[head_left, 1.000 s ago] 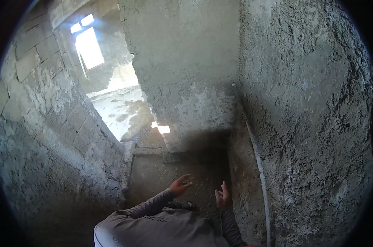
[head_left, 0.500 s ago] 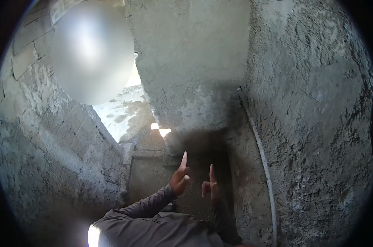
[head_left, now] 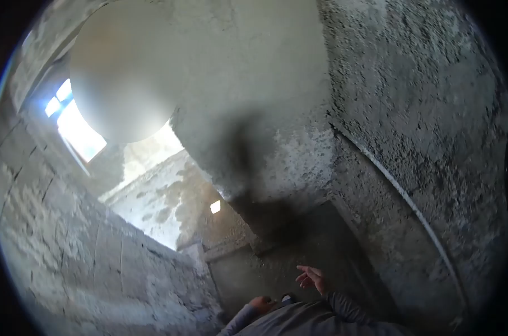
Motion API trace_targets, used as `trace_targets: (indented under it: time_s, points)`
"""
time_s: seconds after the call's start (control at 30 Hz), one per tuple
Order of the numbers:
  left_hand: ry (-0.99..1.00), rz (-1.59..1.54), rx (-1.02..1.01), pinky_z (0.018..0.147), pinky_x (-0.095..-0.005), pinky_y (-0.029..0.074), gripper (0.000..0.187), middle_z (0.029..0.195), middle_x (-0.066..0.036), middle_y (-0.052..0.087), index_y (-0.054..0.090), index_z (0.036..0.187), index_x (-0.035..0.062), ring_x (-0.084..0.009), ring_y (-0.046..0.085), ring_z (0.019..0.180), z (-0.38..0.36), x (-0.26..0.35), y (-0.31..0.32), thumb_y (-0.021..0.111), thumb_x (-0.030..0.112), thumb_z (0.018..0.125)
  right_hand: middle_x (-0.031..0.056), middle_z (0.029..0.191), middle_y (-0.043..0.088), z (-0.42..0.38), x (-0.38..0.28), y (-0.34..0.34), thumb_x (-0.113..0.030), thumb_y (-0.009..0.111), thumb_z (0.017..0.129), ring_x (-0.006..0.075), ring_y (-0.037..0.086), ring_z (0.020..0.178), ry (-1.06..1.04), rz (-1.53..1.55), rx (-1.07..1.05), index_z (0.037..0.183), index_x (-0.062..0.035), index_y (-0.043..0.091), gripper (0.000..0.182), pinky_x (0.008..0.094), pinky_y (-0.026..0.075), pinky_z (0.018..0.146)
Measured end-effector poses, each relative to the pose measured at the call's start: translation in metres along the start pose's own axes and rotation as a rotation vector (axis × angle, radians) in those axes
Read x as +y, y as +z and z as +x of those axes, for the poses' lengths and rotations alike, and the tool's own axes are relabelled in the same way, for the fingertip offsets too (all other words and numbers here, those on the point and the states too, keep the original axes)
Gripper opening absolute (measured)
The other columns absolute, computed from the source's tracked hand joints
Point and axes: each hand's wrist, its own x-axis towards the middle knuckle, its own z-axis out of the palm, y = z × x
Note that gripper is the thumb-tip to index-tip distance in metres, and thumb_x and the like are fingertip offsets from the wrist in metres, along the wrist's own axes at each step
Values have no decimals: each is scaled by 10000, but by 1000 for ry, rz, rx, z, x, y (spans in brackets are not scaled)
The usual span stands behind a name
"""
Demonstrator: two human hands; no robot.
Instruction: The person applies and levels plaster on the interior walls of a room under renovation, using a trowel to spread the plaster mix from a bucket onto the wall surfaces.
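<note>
My right hand [head_left: 311, 278] is raised in front of my body, fingers stretched out and apart, holding nothing. Lower and to the left, my left hand [head_left: 260, 304] is close to my grey shirt [head_left: 304, 319]. Its back shows, while its fingers are mostly hidden. A small dark rounded thing [head_left: 288, 298] appears between the two hands at the shirt's edge. Below the hands lies a dark grey floor [head_left: 248, 280].
Rough plaster covers the right wall [head_left: 422, 112], where a pale pipe or cable [head_left: 399, 187] curves down. Ahead stands a smoother grey wall [head_left: 254, 61] with a dark shadow. A block wall [head_left: 108, 246] runs along the left. Bright window openings [head_left: 80, 131] show at upper left.
Both hands have come down from a raised pose with pointing fingers. The right hand's fingers have spread, and the left hand has drawn in to the shirt. The view has tilted and turned.
</note>
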Motion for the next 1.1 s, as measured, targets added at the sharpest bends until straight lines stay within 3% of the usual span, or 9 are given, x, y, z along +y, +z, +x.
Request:
trace_targets:
  time_s: [0.13, 0.2, 0.37, 0.5, 0.67, 0.77, 0.87, 0.97, 1.1]
  points:
    - [37, 25, -60, 837, -430, 533, 597, 974, -218, 718, 714, 1118, 61, -366, 695, 933, 8, -26, -14, 593, 601, 895, 161, 1181, 657, 7, -16, 21, -698, 290, 974, 214, 668, 911, 30, 430, -169, 1518, -67, 349, 836, 387, 527, 860]
    - [-144, -308, -99, 904, -446, 524, 620, 1069, -215, 712, 670, 1221, 111, -383, 674, 1040, 41, -52, 2, 568, 624, 889, 157, 1211, 645, 13, -25, 17, -687, 299, 978, 221, 662, 943, -19, 361, -95, 1521, -67, 344, 825, 385, 518, 877]
    - [-282, 12, -103, 1058, -459, 427, 658, 1373, -210, 538, 507, 1409, 149, -382, 540, 1259, 77, -150, 36, 407, 607, 948, 111, 1254, 631, 18, -41, 3, -614, 329, 1013, 178, 638, 1036, -136, 261, -51, 1515, -83, 370, 732, 356, 506, 900]
    - [-551, -140, 63, 1161, -469, 291, 756, 1555, -190, 361, 345, 1529, 155, -400, 379, 1405, 57, -156, 36, 314, 653, 961, 96, 1337, 591, 35, -49, -8, -566, 359, 1027, 186, 563, 1182, -63, -56, -90, 1517, -93, 374, 681, 379, 431, 1017]
    - [-282, 189, -19, 1107, -737, 6, 754, 1667, -128, -2, 162, 1590, 296, -451, 16, 1505, 51, -193, 37, 310, 676, 955, 176, 1495, 460, 101, 56, -56, -621, 410, 987, 327, 400, 1406, -73, -479, 67, 1546, -144, 330, 740, 442, 287, 1166]
    - [-395, 329, 20, 1133, -705, 84, 670, 1662, -148, -29, 187, 1570, 277, -514, 91, 1475, 80, -205, 35, 407, 515, 984, 228, 1578, 297, 102, 75, -70, -713, 434, 921, 402, 244, 1474, 291, -792, 170, 1557, -177, 305, 842, 459, 178, 1216]
    - [-247, 226, 161, 1119, -725, 12, 735, 1664, -133, -39, 132, 1588, 288, -470, -33, 1496, 116, -170, 16, 373, 600, 967, 208, 1625, 169, 104, 126, -94, -783, 391, 881, 388, 120, 1510, 308, -1007, 218, 1571, -272, 258, 869, 555, 57, 1220]
    - [-161, 198, 278, 1107, -735, -33, 905, 1666, -139, -11, 42, 1603, 272, -385, -117, 1517, 109, -24, -62, 392, 728, 904, 149, 1648, 125, 72, 38, -98, -783, 351, 890, 348, 42, 1528, 397, -1627, 79, 1572, -342, 220, 823, 684, -53, 1158]
    - [73, 332, 411, 1100, -749, -10, 946, 1663, -153, -13, 32, 1603, 268, -388, -106, 1517, 184, 27, -120, 430, 737, 884, 103, 1660, 117, 83, 17, -132, -743, 376, 895, 354, -4, 1530, 267, -1705, 297, 1565, -366, 230, 782, 774, -100, 1075]
